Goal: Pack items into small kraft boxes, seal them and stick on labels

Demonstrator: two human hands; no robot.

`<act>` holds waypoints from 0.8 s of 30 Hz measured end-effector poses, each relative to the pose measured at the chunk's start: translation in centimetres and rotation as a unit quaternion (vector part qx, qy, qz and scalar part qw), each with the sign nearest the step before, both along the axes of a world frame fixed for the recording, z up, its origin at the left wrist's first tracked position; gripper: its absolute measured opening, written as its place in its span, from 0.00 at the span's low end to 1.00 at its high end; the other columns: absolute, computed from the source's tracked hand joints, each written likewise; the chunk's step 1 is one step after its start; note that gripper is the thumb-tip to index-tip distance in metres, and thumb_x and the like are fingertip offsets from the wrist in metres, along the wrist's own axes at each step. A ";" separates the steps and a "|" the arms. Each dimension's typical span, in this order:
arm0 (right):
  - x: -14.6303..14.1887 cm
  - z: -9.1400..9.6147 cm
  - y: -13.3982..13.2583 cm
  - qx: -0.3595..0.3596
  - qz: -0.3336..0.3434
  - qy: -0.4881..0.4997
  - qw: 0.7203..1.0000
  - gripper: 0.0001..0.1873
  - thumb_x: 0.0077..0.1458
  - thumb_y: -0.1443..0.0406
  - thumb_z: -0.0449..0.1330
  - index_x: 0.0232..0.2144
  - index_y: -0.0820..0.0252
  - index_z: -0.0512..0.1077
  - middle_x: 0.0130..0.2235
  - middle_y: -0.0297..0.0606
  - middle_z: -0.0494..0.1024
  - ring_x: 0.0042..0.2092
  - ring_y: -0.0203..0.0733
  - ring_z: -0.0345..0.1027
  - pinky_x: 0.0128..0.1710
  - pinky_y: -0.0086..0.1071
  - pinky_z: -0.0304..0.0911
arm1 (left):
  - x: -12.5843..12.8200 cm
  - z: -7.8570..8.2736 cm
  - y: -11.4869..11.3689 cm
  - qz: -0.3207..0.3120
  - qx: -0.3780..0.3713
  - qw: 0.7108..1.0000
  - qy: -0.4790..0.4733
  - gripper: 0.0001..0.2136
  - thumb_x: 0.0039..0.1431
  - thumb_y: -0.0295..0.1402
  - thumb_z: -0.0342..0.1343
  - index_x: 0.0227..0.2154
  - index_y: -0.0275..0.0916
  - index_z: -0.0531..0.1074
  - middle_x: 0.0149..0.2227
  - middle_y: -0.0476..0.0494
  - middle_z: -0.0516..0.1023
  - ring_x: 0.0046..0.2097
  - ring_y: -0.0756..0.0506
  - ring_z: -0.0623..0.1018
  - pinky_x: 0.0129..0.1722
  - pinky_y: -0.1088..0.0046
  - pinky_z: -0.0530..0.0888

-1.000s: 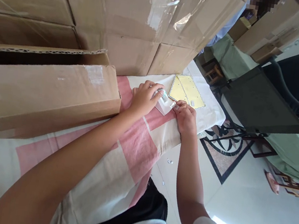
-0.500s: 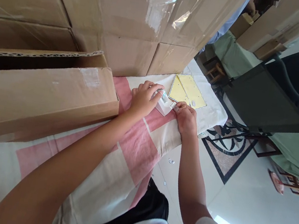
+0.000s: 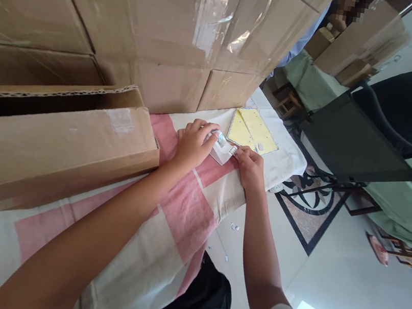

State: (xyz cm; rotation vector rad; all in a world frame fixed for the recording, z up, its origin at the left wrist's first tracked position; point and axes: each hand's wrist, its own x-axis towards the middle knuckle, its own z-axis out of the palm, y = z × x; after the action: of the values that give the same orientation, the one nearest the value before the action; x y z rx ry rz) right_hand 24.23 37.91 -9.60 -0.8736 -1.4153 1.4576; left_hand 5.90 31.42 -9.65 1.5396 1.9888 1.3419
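A white tape dispenser (image 3: pixel 222 154) with a roll of clear tape sits on the cloth-covered table. My left hand (image 3: pixel 193 143) is closed over its back end, fingers and thumb around the roll. At the dispenser's front edge, my right hand (image 3: pixel 251 168) pinches the end of the tape, its fingertips close to the cutter. Just beyond both hands lies a yellow envelope (image 3: pixel 259 129) with a patterned edge and a small pale piece on it.
An open cardboard box (image 3: pixel 56 142) stands on the left of the table. Stacked taped cartons (image 3: pixel 178 31) form a wall behind. A dark folding chair (image 3: pixel 362 142) is at the right, and a person works at another table at the upper right. Small scraps (image 3: pixel 234 227) lie on the floor.
My right hand has moved slightly nearer the dispenser's front edge, and less tape shows between them. The whole view has shifted a little; my left hand keeps its hold.
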 end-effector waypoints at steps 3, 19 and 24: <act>0.0 -0.1 0.0 -0.001 0.002 -0.013 1.000 0.24 0.48 0.57 0.72 0.17 0.56 0.62 0.32 0.34 0.75 0.46 0.45 0.72 0.50 0.37 0.67 | 0.0 0.1 0.0 0.001 -0.002 1.000 0.003 0.13 0.70 0.43 0.47 0.50 0.55 0.75 0.53 0.45 0.75 0.56 0.38 0.73 0.57 0.52 0.64; 0.0 0.0 0.1 0.002 0.019 0.001 1.000 0.27 0.47 0.62 0.74 0.15 0.57 0.57 0.35 0.34 0.74 0.47 0.45 0.71 0.54 0.38 0.66 | 0.0 0.0 0.1 0.004 0.002 1.000 0.006 0.12 0.69 0.42 0.49 0.50 0.55 0.75 0.52 0.45 0.75 0.55 0.38 0.73 0.56 0.53 0.64; 0.1 0.0 0.3 -0.006 0.031 0.005 0.999 0.26 0.47 0.64 0.73 0.15 0.58 0.58 0.36 0.33 0.73 0.43 0.41 0.71 0.50 0.35 0.66 | 0.0 0.1 0.1 0.004 0.002 1.000 0.012 0.12 0.70 0.42 0.49 0.50 0.55 0.75 0.52 0.46 0.75 0.55 0.39 0.73 0.56 0.54 0.64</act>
State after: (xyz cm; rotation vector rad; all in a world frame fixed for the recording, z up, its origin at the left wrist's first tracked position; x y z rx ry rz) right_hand 24.31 38.17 -9.65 -0.8362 -1.4395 1.5159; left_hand 5.95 31.48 -9.55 1.5584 2.0090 1.3376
